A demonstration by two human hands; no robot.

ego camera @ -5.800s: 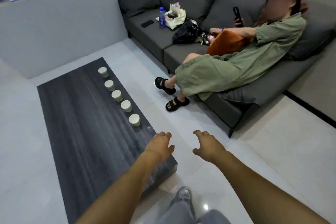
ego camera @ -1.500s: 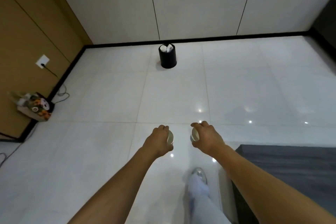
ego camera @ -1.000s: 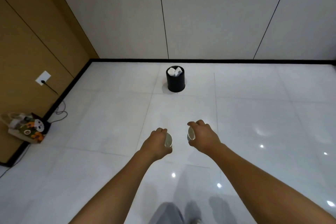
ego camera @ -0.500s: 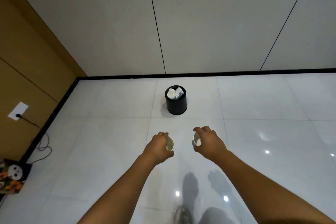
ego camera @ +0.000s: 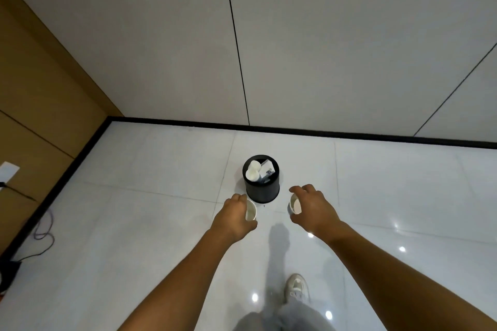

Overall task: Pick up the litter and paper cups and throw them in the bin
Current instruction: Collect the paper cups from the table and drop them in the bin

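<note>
Left hand (ego camera: 233, 216) gripping a paper cup (ego camera: 250, 210), right hand (ego camera: 313, 209) gripping another cup (ego camera: 294, 204), both held just short of black bin (ego camera: 262, 191) on floor (ego camera: 134, 223), cups and litter already inside

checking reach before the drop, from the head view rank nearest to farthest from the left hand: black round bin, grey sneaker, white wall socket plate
1. Black round bin: just ahead and to the right of the left hand.
2. Grey sneaker: lower down in the view, on the right.
3. White wall socket plate: far off on the left, on the brown wall.
</note>
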